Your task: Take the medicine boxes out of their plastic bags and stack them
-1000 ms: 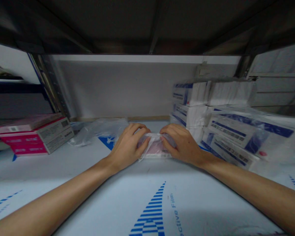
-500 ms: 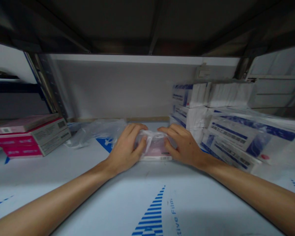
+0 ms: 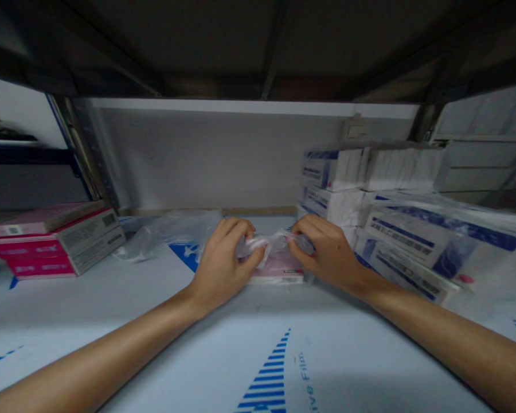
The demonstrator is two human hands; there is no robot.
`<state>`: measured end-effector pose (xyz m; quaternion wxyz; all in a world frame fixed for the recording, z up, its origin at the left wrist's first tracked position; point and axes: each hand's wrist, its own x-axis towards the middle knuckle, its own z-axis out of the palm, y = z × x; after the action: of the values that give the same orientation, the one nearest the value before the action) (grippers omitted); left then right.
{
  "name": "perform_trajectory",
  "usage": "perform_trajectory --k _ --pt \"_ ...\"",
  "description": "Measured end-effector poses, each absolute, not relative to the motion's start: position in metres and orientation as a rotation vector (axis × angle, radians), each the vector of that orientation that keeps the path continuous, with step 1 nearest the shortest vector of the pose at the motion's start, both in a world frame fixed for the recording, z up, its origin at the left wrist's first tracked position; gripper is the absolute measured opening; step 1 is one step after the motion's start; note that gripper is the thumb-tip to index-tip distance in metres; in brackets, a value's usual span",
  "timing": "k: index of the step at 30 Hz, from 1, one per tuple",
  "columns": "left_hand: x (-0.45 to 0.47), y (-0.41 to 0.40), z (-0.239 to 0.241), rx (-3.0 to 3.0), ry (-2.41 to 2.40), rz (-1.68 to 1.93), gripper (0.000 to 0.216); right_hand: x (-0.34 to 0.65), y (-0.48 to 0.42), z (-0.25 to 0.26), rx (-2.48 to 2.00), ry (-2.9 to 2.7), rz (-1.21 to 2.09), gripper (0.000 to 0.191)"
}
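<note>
A small pink box (image 3: 279,269) wrapped in clear plastic film (image 3: 270,244) lies on the white shelf (image 3: 206,344), near the back. My left hand (image 3: 223,261) pinches the film at the box's left end, fingers curled. At the right end, my right hand (image 3: 327,252) grips the same film with fingers closed. The film is bunched up between the two hands, above the box.
Pink and grey boxes (image 3: 55,238) are stacked at the left. White and blue boxes (image 3: 382,201), some in plastic, are piled at the right. A loose clear bag (image 3: 167,229) lies behind my left hand. A dark shelf (image 3: 258,40) hangs low overhead.
Both hands have gone from lying over the wrapped box to pinching its film and pulling it up into a bunch. The box itself has barely shifted.
</note>
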<state>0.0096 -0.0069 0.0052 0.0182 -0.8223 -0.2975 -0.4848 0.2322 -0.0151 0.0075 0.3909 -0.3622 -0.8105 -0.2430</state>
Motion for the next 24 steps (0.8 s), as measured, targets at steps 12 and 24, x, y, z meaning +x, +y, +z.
perform_trajectory --k 12,24 --pt "0.007 -0.019 0.008 -2.699 -0.322 -1.186 0.041 0.242 -0.011 0.009 -1.101 -1.761 -0.601 0.018" --pt "0.008 -0.021 0.016 -2.816 -0.829 -1.352 0.031 0.244 -0.014 0.012 -1.027 -1.774 -0.539 0.034"
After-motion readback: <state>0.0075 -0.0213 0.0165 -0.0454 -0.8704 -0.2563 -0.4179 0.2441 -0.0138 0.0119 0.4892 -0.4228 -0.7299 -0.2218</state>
